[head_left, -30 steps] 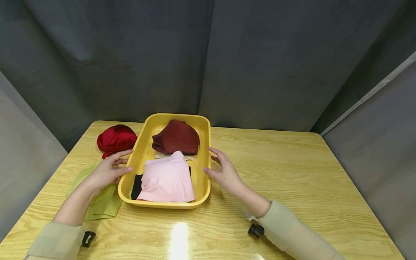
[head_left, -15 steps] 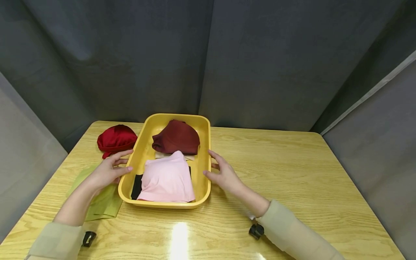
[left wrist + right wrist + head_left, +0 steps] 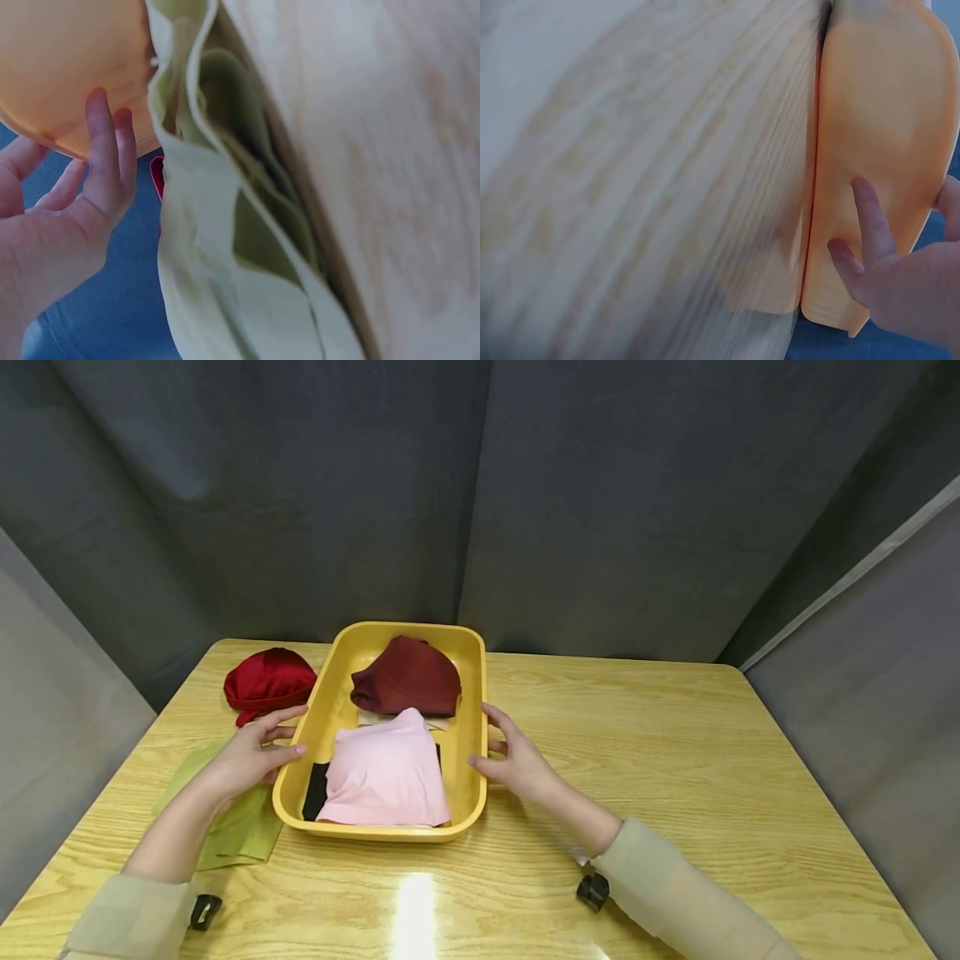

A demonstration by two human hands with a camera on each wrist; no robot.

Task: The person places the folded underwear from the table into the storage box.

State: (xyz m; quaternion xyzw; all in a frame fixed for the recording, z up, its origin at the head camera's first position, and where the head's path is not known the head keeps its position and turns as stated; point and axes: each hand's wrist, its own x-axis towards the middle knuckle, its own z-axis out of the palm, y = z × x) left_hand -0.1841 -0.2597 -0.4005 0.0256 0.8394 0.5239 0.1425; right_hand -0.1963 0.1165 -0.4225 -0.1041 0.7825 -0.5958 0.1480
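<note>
In the head view, a deep yellow rectangular tray with rounded corners (image 3: pixel 375 833) stands on a light wood-grained bench (image 3: pixel 675 760), left of the bench's middle, near its far edge. The person's left hand (image 3: pixel 247 756) touches the tray's left side and the right hand (image 3: pixel 521 760) its right side, fingers spread and loosely extended, thumbs at the rim; neither is clenched. Inside the tray, a pale pink folded cloth garment (image 3: pixel 386 772) lies at the near end, over black fabric (image 3: pixel 316 789). Behind it sits a rounded maroon cloth garment (image 3: pixel 408 681), with a strip of cream fabric (image 3: pixel 438 724) showing between. Left of the tray, a bunched shiny red cloth piece (image 3: pixel 270 681) lies near the far corner, and a flat olive-green cloth (image 3: pixel 240 835) is partly under the left arm. Both sleeves (image 3: pixel 675 885) are pale beige. A dark grey curtain (image 3: pixel 600 510) hangs behind.

In the left wrist view, two extended fingertips (image 3: pixel 97 97) rest against the tray's outer wall, beside loose folds of the olive-green cloth.

In the right wrist view, two spread fingers (image 3: pixel 870 217) touch the opposite outer wall, while another digit meets the rim.
</note>
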